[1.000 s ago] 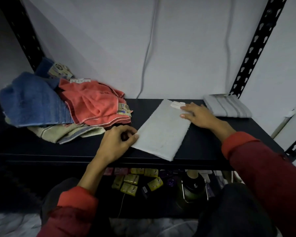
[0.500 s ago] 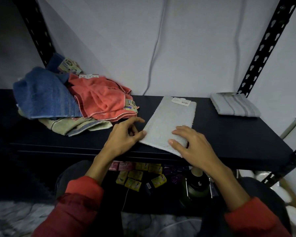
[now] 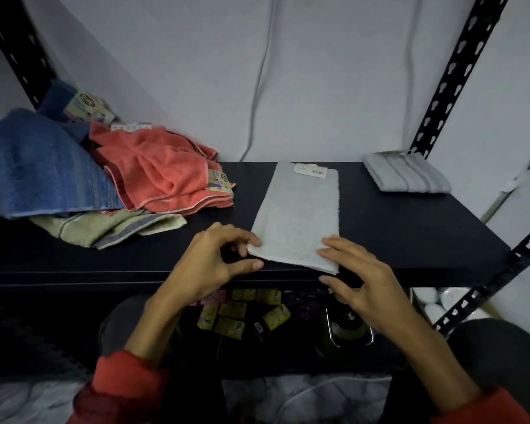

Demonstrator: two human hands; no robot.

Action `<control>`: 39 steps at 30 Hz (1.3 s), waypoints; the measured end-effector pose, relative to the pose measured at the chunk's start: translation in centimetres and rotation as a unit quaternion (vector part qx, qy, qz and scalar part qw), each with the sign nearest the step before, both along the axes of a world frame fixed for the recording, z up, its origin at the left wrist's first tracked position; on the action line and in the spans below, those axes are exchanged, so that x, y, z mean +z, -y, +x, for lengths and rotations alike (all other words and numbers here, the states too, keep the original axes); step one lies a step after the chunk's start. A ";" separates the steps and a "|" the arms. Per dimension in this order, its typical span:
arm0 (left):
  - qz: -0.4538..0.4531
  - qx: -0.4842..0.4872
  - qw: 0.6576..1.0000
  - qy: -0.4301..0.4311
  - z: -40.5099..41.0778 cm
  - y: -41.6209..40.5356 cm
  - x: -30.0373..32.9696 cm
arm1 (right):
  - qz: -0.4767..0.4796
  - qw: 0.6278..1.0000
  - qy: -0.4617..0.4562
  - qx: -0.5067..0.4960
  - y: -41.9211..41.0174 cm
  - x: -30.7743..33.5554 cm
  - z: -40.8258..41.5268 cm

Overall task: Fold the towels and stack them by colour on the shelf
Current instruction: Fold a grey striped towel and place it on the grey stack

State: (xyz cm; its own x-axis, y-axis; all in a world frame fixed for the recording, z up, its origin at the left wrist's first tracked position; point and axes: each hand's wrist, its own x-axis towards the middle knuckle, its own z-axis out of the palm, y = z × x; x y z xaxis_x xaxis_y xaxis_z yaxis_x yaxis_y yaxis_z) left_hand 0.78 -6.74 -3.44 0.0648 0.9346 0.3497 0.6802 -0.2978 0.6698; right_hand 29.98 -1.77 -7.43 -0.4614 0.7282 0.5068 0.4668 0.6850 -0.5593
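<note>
Since a moment ago, the right hand (image 3: pixel 367 280) has slid to the near right corner of the long pale grey folded towel (image 3: pixel 300 215), and the towel now lies straighter. This hand pinches that corner, fingers on top and thumb below. The left hand (image 3: pixel 214 264) pinches the near left corner. The towel lies in the middle of the black metal shelf (image 3: pixel 395 234). To the left sits a heap with a crumpled orange towel (image 3: pixel 159 172) and a blue towel (image 3: pixel 40 172). At the back right is 1 folded striped grey towel (image 3: pixel 406 175).
</note>
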 end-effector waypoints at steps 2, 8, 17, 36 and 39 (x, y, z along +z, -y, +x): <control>0.001 -0.005 1.000 -0.015 -0.2 -0.1 -0.1 | 0.009 1.000 -0.023 -0.016 0.2 0.0 0.3; 0.035 -0.017 0.995 -0.087 0.4 0.6 -0.5 | 0.009 0.999 -0.030 -0.030 1.5 1.4 0.4; 0.074 -0.011 0.992 -0.104 1.4 0.8 0.7 | -0.044 0.985 -0.162 -0.039 1.6 4.7 -0.6; -0.002 -0.022 0.976 -0.215 2.0 -18.6 6.4 | -0.107 0.989 -0.051 -0.087 -15.4 8.9 -0.6; -0.030 -0.024 0.979 -0.198 2.1 -20.8 5.3 | -0.107 0.988 -0.028 -0.108 -17.5 7.8 -0.8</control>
